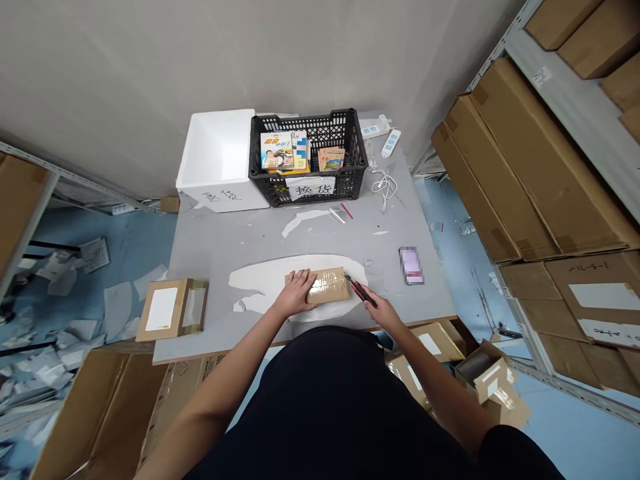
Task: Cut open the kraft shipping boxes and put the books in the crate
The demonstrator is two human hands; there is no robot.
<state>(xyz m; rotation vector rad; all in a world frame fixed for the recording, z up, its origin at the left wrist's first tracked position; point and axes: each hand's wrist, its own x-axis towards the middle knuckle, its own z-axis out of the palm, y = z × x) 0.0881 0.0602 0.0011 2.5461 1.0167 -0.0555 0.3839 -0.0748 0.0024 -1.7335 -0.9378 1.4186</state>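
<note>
A small brown cardboard box (331, 288) with shiny clear tape lies on a white sheet (270, 272) near the table's front edge. My left hand (299, 293) presses on the box's left end, its fingers stretched over the top. In my right hand (380, 309) is a red and black utility knife (363, 292), its handle gripped in closed fingers. The knife's tip is at the box's right end; whether it touches the cardboard I cannot tell.
A black crate (310, 189) with booklets and a white foam box (217, 150) stand at the back. A taped carton (173, 310) sits at the left edge, a phone (411, 265) at right. Power strips (391, 143) and a white cable (384, 187) lie back right.
</note>
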